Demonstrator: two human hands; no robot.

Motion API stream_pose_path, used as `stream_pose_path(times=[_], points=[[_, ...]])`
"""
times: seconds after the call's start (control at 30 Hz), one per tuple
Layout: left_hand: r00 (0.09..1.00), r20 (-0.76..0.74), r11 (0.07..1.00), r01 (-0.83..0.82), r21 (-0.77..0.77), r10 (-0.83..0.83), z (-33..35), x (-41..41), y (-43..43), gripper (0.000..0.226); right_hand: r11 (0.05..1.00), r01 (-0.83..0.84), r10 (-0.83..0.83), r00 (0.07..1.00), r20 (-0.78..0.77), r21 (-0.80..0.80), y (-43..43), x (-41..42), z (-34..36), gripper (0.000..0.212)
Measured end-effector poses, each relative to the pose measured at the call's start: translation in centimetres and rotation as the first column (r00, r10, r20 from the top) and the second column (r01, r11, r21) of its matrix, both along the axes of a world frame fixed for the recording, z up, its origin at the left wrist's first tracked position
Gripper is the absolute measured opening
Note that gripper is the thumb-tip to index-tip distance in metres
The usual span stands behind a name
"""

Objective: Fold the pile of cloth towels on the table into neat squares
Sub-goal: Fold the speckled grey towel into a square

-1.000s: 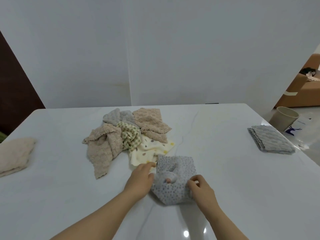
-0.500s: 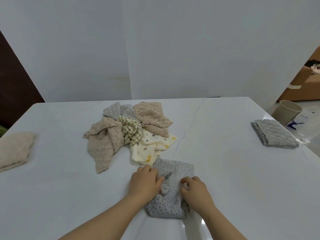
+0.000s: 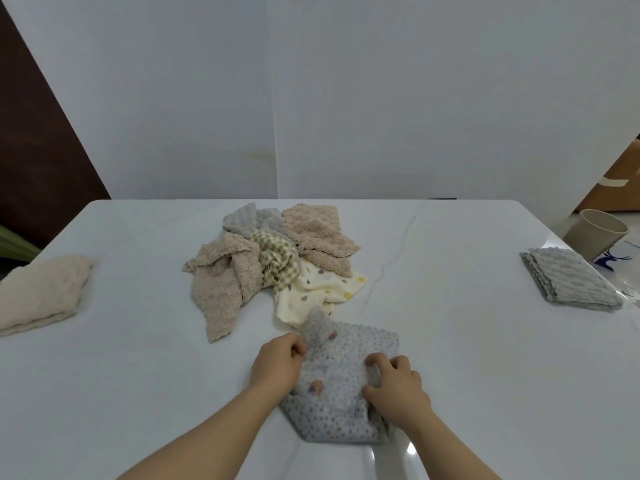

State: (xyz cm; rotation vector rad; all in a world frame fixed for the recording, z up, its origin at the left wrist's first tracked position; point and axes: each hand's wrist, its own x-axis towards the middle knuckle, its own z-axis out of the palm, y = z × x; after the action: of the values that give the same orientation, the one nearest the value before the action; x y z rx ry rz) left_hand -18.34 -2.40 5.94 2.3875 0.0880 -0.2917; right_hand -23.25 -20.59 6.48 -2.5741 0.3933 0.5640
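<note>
The dotted towel (image 3: 337,367) is held between the two hands at the near edge of the table (image 3: 467,358), lying flat except where it is gathered. Its left edge is gripped by the left hand (image 3: 277,367), whose fingers are curled into the cloth so that a flap is lifted just beyond them. Its right side is gripped by the right hand (image 3: 398,389), the fingers bent and dug into a fold, the thumb closed against it. The cloth is grey and nubbly, covered in small dark dots, and partly folded into a rough many-sided shape. Just beyond it the pile (image 3: 273,265) is heaped: a cream spotted towel (image 3: 318,292), a green checked towel (image 3: 277,258) twisted in the middle, two fluffy beige ones and a pale grey one, all crumpled. A folded cream towel (image 3: 38,296) is laid well apart at the left edge and a folded grey towel (image 3: 571,284) at the right, both thick and bumpy. A beige cup (image 3: 594,237) is seen past the table's right corner
</note>
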Motion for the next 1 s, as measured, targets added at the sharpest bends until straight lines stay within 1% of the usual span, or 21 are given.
stream_pose_path(times=[0.07,0.1,0.17,0.2,0.23,0.27,0.3,0.33,0.37,0.43,0.5,0.53,0.6,0.63,0.7,0.73,0.8,0.87,0.93,0.97,1.0], points=[[0.987,-0.034,0.985,-0.157,-0.065,0.155,-0.3,0.1,1.1,0.028,1.000,0.007,-0.007,1.000,-0.003,0.002,0.0,0.0,0.1,0.042],[0.976,-0.050,0.975,-0.213,-0.063,0.210,-0.4,0.2,1.7,0.028,1.000,0.010,-0.010,1.000,-0.002,0.002,0.1,0.0,0.2,0.042],[0.965,-0.037,0.965,-0.261,0.005,0.261,-0.6,0.5,2.6,0.024,1.000,0.006,-0.006,1.000,-0.001,-0.011,0.3,0.1,0.3,0.042],[0.965,-0.007,0.965,-0.260,0.023,0.261,-0.6,0.5,2.7,0.023,1.000,0.002,-0.002,1.000,-0.002,-0.024,0.4,0.0,0.3,0.042],[0.972,0.023,0.972,-0.235,0.008,0.235,-0.5,0.5,2.5,0.024,0.999,0.001,-0.001,1.000,-0.002,-0.035,0.5,0.0,0.4,0.042],[0.983,0.050,0.984,-0.175,-0.029,0.176,-0.2,0.3,2.1,0.029,0.999,0.000,0.000,1.000,-0.001,-0.040,0.5,0.1,0.3,0.042],[0.994,0.067,0.995,-0.082,-0.062,0.086,0.2,0.2,1.6,0.035,0.999,0.001,-0.001,1.000,-0.002,-0.041,0.5,0.1,0.3,0.042],[0.997,0.070,0.998,0.029,-0.059,-0.025,0.6,0.1,1.1,0.042,0.999,0.003,-0.003,1.000,-0.005,-0.039,0.4,0.1,0.3,0.042],[0.988,0.045,0.989,0.147,-0.005,-0.147,0.7,0.0,0.6,0.047,0.999,0.005,-0.005,1.000,-0.006,-0.035,0.4,0.2,0.2,0.043],[0.937,-0.042,0.916,0.348,0.199,-0.347,0.6,-0.1,0.1,0.054,1.000,0.008,-0.008,1.000,-0.009,-0.027,0.4,0.2,0.3,0.043],[0.898,-0.113,0.823,0.435,0.367,-0.424,0.4,-0.2,0.3,0.053,1.000,0.007,-0.008,1.000,-0.009,-0.027,0.3,0.1,0.2,0.043],[0.900,-0.121,0.807,0.430,0.405,-0.419,0.3,-0.2,0.5,0.050,1.000,0.006,-0.006,1.000,-0.007,-0.030,0.3,0.1,0.2,0.043],[0.932,-0.093,0.837,0.356,0.416,-0.350,0.0,-0.3,1.3,0.042,0.999,0.001,-0.002,1.000,-0.003,-0.039,0.4,-0.1,0.1,0.043],[0.950,-0.077,0.861,0.308,0.405,-0.304,0.0,-0.4,1.8,0.032,0.999,0.002,-0.002,1.000,-0.001,-0.042,0.4,-0.1,0.1,0.044],[0.980,-0.022,0.909,0.193,0.369,-0.199,0.0,-0.3,2.9,0.005,0.999,0.005,-0.005,1.000,0.005,-0.043,0.4,-0.1,0.0,0.044],[0.991,-0.006,0.936,0.130,0.326,-0.135,-0.1,-0.2,3.4,0.008,0.999,0.008,-0.008,1.000,0.008,-0.043,0.4,-0.1,0.0,0.044],[1.000,-0.027,0.972,0.012,0.234,-0.006,-0.5,0.2,4.4,0.021,0.999,0.013,-0.013,1.000,0.008,-0.045,0.5,-0.1,-0.1,0.044],[0.992,-0.066,0.980,-0.098,0.176,0.111,-0.5,0.4,5.2,0.018,0.999,0.010,-0.009,1.000,0.010,-0.049,0.5,0.0,-0.2,0.044],[0.983,-0.096,0.965,-0.128,0.228,0.153,-0.1,0.2,5.5,0.006,0.999,0.006,-0.005,1.000,0.017,-0.053,0.4,0.0,-0.3,0.043],[0.986,-0.074,0.947,-0.118,0.300,0.147,-0.1,0.0,5.5,0.016,0.999,0.003,-0.002,1.000,0.020,-0.055,0.4,-0.1,-0.3,0.043],[0.993,-0.007,0.927,-0.105,0.361,0.115,-0.1,-0.1,5.3,0.026,0.998,0.001,0.001,1.000,0.026,-0.057,0.4,-0.1,-0.3,0.043]])
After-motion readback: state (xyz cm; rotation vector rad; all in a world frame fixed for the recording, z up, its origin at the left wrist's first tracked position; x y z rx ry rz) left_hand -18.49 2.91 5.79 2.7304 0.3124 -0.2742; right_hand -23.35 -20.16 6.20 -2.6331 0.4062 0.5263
